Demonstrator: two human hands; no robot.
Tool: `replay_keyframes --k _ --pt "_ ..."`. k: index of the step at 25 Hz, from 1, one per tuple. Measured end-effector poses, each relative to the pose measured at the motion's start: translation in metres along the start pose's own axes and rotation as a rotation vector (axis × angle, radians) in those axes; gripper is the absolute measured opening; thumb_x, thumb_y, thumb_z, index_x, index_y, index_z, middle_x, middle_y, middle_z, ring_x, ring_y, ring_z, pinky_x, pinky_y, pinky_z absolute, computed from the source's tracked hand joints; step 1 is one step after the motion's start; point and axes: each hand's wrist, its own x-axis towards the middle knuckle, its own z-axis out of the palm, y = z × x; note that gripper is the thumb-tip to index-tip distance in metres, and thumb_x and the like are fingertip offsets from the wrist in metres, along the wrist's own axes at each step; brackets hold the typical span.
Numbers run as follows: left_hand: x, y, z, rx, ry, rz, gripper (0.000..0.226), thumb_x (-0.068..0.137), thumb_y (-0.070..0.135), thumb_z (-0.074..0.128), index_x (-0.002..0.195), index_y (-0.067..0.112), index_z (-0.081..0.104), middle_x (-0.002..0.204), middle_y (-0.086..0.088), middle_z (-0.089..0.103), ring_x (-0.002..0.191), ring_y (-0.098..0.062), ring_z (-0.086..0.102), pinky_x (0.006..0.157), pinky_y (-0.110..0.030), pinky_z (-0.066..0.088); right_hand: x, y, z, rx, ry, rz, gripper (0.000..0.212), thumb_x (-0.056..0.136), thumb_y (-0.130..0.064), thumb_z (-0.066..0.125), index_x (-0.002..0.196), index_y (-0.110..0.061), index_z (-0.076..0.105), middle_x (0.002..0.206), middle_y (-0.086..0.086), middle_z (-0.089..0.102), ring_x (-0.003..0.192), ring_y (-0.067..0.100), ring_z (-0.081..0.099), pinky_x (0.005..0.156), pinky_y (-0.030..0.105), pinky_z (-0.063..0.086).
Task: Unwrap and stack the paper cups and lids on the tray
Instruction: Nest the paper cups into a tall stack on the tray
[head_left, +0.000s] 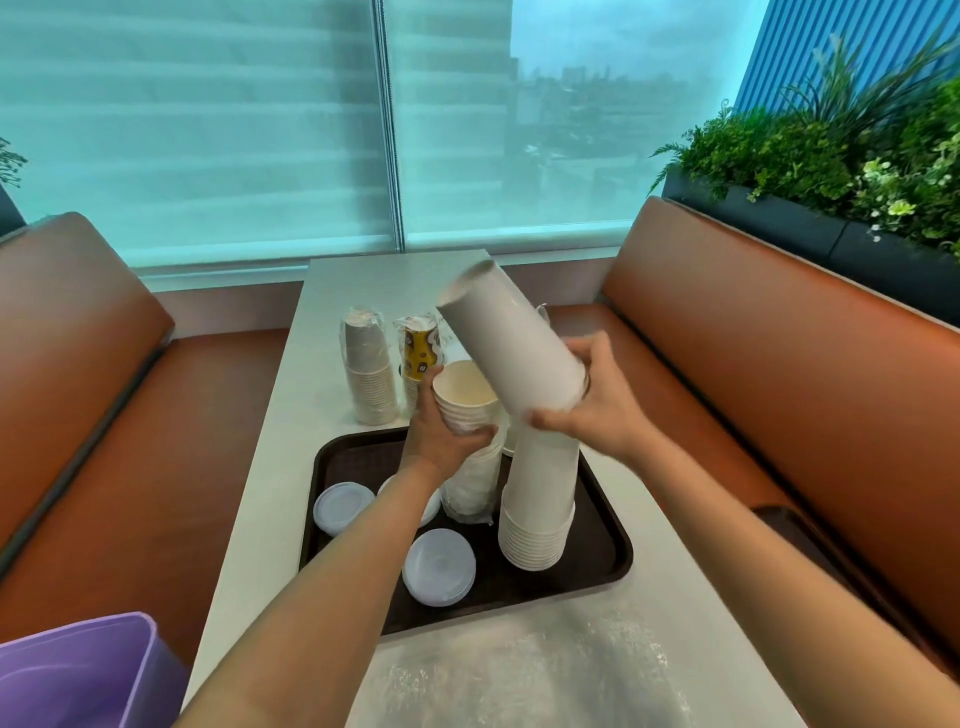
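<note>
A purple bin (78, 670) sits nearest, left of the table (597, 675). On the tray (597, 561) lie three lids (439, 566) beside an upside-down cup stack (540, 499). The left hand (441, 431) grips an upright stack (465, 395) standing in its wrapper; the right hand (587, 410) grips a tilted stack (511, 343) by its wide end. Behind stand two wrapped stacks (369, 369).

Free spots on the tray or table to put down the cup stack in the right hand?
Bare tray: front-right corner, right of the inverted cup stack. Bare table strips run along both sides of the tray. Crowded: tray's left and front with lids, its middle with the stack held by the left hand, and wrapped cups behind. The right hand holds the tilted stack.
</note>
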Motion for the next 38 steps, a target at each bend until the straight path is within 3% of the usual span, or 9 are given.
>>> replay_keyframes --k 6,13,15,17,20,23,28,32,38 --pt "-0.002 0.001 0.001 -0.018 0.000 0.004 0.101 0.062 0.017 0.087 0.140 0.023 0.023 0.122 0.004 0.047 0.111 -0.014 0.050 0.090 -0.024 0.041 -0.040 0.065 0.029 0.115 0.024 0.130 0.089 0.043 -0.049 0.075 0.118 -0.024 0.036 0.110 -0.013 0.045 0.100 -0.005 0.047 0.078 0.013 0.041" --pt "-0.002 -0.001 0.002 0.019 0.007 0.014 0.101 0.064 0.015 0.085 0.142 0.023 0.022 0.133 0.000 0.042 0.114 -0.010 0.041 0.095 -0.023 0.037 -0.069 0.116 0.056 0.047 -0.119 0.363 0.100 0.064 -0.024 0.085 0.141 -0.024 0.020 0.129 -0.005 0.042 0.125 0.020 0.042 0.097 0.032 0.040" --pt "-0.001 0.000 0.002 0.019 0.012 0.010 0.102 0.064 0.014 0.085 0.143 0.023 0.021 0.135 0.000 0.042 0.114 -0.007 0.039 0.095 -0.020 0.035 -0.068 0.108 0.054 0.150 -0.099 0.252 0.102 0.063 -0.037 0.077 0.143 -0.024 0.016 0.136 -0.013 0.037 0.129 0.004 0.036 0.102 0.021 0.034" --pt "-0.001 0.000 0.002 0.020 0.010 0.002 0.104 0.064 0.015 0.086 0.145 0.022 0.021 0.137 0.001 0.042 0.115 -0.005 0.038 0.096 -0.019 0.033 -0.056 0.088 0.049 0.195 0.106 0.073 0.092 0.069 -0.044 0.063 0.143 -0.009 0.021 0.139 -0.011 0.032 0.125 -0.013 0.032 0.102 0.005 0.026" --pt "-0.001 -0.001 0.003 0.018 0.017 0.006 0.103 0.062 0.016 0.086 0.144 0.020 0.024 0.136 0.001 0.044 0.117 -0.005 0.040 0.097 -0.019 0.034 -0.017 0.045 0.036 -0.063 0.315 -0.231 0.058 0.077 -0.034 0.056 0.124 0.000 0.051 0.125 0.002 0.045 0.119 0.005 0.043 0.101 0.009 0.030" --pt "0.000 -0.002 0.003 -0.033 -0.004 -0.003 0.099 0.062 0.015 0.086 0.142 0.020 0.028 0.131 0.002 0.048 0.118 -0.011 0.047 0.096 -0.021 0.039 0.028 0.002 0.030 -0.351 0.006 -0.316 0.047 0.078 -0.034 0.067 0.119 -0.013 0.060 0.130 0.006 0.048 0.121 0.019 0.046 0.102 0.030 0.038" --pt "-0.001 0.002 0.001 -0.013 -0.022 -0.062 0.101 0.064 0.017 0.086 0.144 0.020 0.025 0.130 0.003 0.049 0.115 -0.010 0.048 0.093 -0.018 0.038 0.077 -0.029 0.052 -0.822 -0.708 -0.011 0.101 0.069 -0.029 0.081 0.149 -0.033 0.019 0.153 0.003 0.023 0.138 0.025 0.028 0.110 0.043 0.033" --pt "0.001 0.001 0.001 0.030 -0.036 -0.114 0.108 0.061 0.024 0.087 0.146 0.020 0.022 0.130 0.001 0.052 0.116 -0.014 0.050 0.090 -0.019 0.040 0.091 -0.029 0.067 -0.967 -0.835 0.064 0.108 0.070 -0.021 0.079 0.150 -0.038 0.008 0.142 0.007 0.032 0.124 0.028 0.045 0.095 0.036 0.042" --pt "0.001 0.001 -0.004 -0.007 -0.069 -0.131 0.103 0.061 0.026 0.087 0.143 0.021 0.027 0.130 0.003 0.052 0.118 -0.014 0.049 0.092 -0.020 0.041 0.103 -0.039 0.077 -1.008 -0.896 0.098 0.100 0.070 -0.020 0.079 0.147 -0.034 0.017 0.135 0.009 0.038 0.120 0.029 0.046 0.087 0.035 0.043"
